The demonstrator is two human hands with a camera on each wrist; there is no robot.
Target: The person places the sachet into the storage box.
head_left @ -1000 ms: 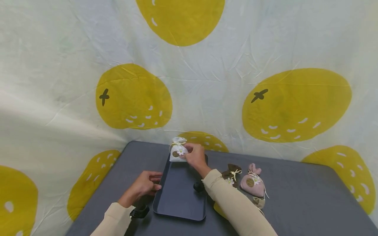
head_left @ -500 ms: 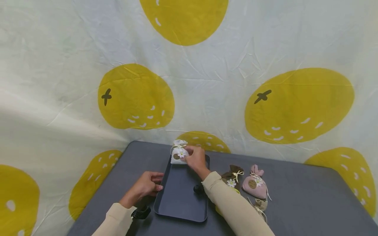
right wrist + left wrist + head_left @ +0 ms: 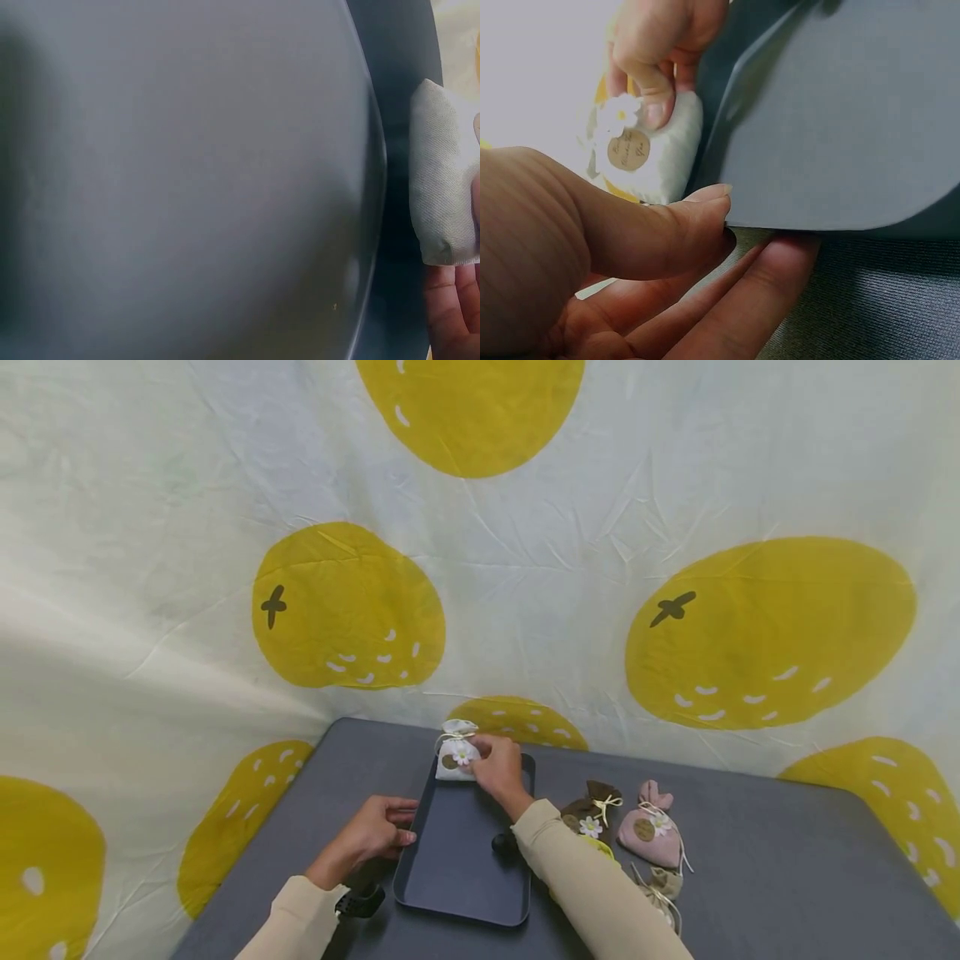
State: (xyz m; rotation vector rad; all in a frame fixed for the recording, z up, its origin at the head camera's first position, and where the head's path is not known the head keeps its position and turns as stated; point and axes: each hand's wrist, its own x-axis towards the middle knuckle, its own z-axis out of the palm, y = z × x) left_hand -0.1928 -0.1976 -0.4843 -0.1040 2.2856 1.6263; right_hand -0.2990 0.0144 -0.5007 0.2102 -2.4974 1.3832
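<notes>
At far-left corner of tray [image 3: 465,856]: white bag [image 3: 457,769] upright, your right hand [image 3: 500,769] pinching its right side.
Left edge: your left hand [image 3: 375,827] pinching it.

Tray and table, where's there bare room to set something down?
Bare: the visible floor of the tray; the table right of the pink pouch; table left of the tray, beyond the left hand. Crowded: right of the tray, around the brown pouch, tan pouch and right sleeve.

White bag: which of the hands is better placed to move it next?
Probably the right hand: it pinches the white bag near the far end of the tray; the left hand holds the tray's side, apart from the bag.
</notes>
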